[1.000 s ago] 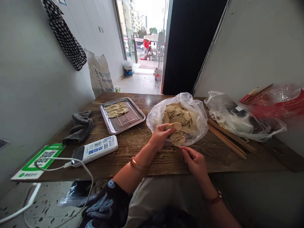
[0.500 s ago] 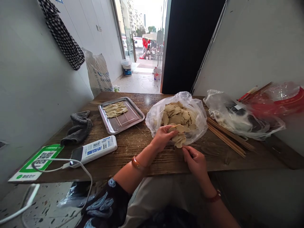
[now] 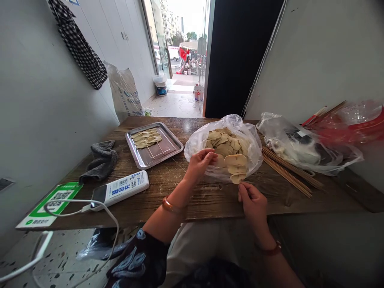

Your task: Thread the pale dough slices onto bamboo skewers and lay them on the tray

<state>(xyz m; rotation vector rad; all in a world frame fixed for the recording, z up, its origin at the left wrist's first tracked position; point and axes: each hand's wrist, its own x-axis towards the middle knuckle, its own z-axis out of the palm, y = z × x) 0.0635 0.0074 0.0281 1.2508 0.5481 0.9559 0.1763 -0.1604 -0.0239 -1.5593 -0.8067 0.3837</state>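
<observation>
My right hand (image 3: 253, 202) pinches the lower end of a thin skewer, mostly hidden by the flat tan slices (image 3: 236, 162) threaded on it in an overlapping row. These hang over the front of a clear plastic bag (image 3: 192, 145) heaped with similar round slices (image 3: 223, 140). Left of them, my left hand (image 3: 200, 165) is at the bag's front edge, thumb and fingers closed; a single slice (image 3: 221, 161) shows at its fingertips. On a metal tray (image 3: 144, 161) to the left lie filled skewers (image 3: 147, 138), their bare ends toward me.
Loose bamboo skewers (image 3: 289, 174) lie right of the bag, beside another plastic bag (image 3: 303, 148). At left are a grey cloth (image 3: 100, 162), a white power bank (image 3: 127, 186) with a cable, and a green QR card (image 3: 55, 202). The wooden table's (image 3: 210, 206) front edge is near my forearms.
My left hand has come away from the skewered slices, a little leftward. My right hand has moved slightly right with the skewer, whose slices now face me more flatly.
</observation>
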